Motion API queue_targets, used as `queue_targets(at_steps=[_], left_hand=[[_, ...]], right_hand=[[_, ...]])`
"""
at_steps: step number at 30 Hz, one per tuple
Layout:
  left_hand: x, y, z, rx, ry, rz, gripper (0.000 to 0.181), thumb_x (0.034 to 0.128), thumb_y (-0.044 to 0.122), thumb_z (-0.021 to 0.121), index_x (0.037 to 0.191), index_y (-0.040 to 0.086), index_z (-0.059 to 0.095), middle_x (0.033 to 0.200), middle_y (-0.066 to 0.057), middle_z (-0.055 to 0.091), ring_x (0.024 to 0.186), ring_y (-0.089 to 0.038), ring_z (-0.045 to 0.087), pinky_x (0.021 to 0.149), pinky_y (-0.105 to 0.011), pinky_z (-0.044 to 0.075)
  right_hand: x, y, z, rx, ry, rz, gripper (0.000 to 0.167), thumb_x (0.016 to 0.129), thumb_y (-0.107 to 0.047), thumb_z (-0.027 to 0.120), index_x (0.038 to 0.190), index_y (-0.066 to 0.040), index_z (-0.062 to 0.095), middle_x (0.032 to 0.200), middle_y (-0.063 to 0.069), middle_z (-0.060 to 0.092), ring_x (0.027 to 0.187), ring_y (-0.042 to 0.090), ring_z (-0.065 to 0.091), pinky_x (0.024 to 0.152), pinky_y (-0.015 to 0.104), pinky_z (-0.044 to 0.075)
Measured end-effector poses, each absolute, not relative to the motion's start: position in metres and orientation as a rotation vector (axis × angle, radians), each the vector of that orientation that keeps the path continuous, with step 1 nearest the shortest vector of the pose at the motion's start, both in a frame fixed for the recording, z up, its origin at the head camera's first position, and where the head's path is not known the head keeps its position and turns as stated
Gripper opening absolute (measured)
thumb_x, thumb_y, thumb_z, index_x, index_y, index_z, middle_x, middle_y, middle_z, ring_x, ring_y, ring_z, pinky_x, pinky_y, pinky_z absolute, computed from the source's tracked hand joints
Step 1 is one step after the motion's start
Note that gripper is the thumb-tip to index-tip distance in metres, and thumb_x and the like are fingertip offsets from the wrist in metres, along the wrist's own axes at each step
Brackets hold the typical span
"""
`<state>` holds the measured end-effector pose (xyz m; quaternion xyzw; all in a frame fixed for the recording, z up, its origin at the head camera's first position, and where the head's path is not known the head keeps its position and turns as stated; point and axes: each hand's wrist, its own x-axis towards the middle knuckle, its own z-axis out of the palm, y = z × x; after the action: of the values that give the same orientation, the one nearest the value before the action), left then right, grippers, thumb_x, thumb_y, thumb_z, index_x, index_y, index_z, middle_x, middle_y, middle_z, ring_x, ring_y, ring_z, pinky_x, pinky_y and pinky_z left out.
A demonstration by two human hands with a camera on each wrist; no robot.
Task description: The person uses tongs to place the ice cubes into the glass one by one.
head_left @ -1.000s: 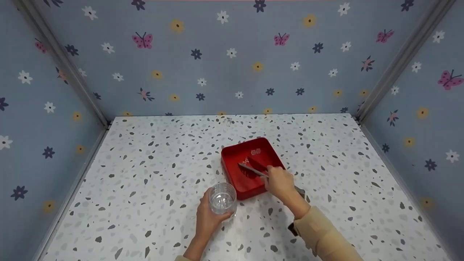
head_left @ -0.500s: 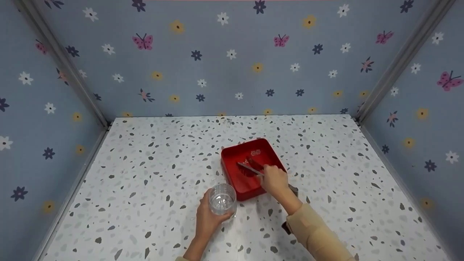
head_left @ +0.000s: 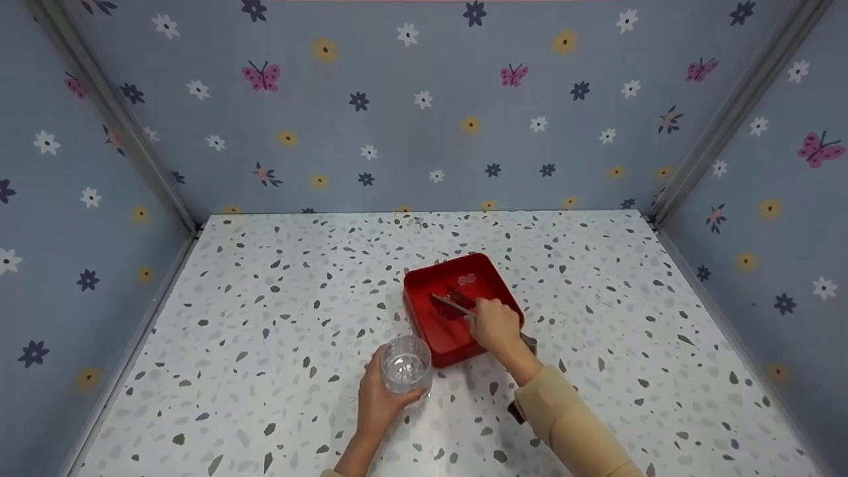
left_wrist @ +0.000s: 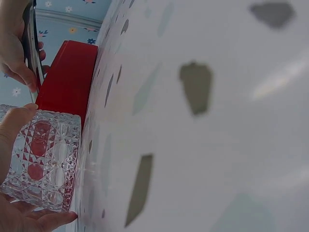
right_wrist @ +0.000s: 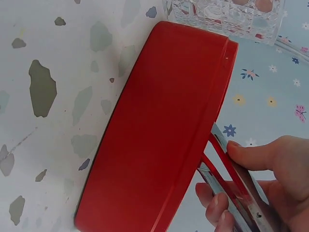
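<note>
My left hand [head_left: 383,397] grips a clear cut-glass tumbler [head_left: 405,364], fingers round one side and thumb round the other. The tumbler stands upright on the tabletop, close to the near left corner of a shallow red box [head_left: 450,341]. Over the box's right side, my right hand [head_left: 498,324] holds metal tongs [right_wrist: 234,179] between thumb and fingers. The tongs' arms [head_left: 452,305] slant down into the box, and their tips are hidden behind its wall in the right wrist view. Dark red shapes show by the tips in the head view; I cannot tell whether these are an object or reflections.
The white speckled tabletop [head_left: 278,331] runs back to a blue flowered wall [head_left: 397,119]. Similar panels close off the left and right sides, with grey metal posts at the corners. A beige sleeve [head_left: 570,424] covers the right forearm above the table.
My right hand has shifted left and slightly away from me with the tongs, whose visible ends moved a little left inside the box. The left hand, tumbler and box stay put.
</note>
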<state>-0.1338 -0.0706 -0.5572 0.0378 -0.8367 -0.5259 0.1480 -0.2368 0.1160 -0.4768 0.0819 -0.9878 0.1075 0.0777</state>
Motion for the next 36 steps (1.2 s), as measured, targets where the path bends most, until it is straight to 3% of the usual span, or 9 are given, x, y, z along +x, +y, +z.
queue_targets(at_steps=[16, 36], left_hand=[[-0.134, -0.070, -0.557, 0.097, -2.376, -1.524, 0.093, 0.0474, 0.022, 0.086, 0.126, 0.004, 0.040, 0.120, -0.010, 0.051, 0.112, -0.025, 0.046, 0.099, -0.039, 0.034], [-0.134, -0.069, -0.558, 0.111, -2.412, -1.457, 0.093, 0.0477, 0.029, 0.086, 0.126, 0.004, 0.041, 0.118, -0.010, 0.052, 0.108, -0.025, 0.048, 0.094, -0.038, 0.038]], right_hand=[[-0.245, 0.113, -0.482, 0.233, -2.953, 0.312, 0.014, 0.076, -0.019, 0.065, 0.075, -0.005, 0.063, 0.071, 0.014, 0.061, 0.063, 0.032, 0.059, 0.049, 0.044, 0.048], [-0.248, 0.113, -0.485, 0.204, -2.959, 0.291, 0.012, 0.076, -0.018, 0.066, 0.077, -0.007, 0.067, 0.074, 0.015, 0.063, 0.066, 0.032, 0.060, 0.052, 0.045, 0.049]])
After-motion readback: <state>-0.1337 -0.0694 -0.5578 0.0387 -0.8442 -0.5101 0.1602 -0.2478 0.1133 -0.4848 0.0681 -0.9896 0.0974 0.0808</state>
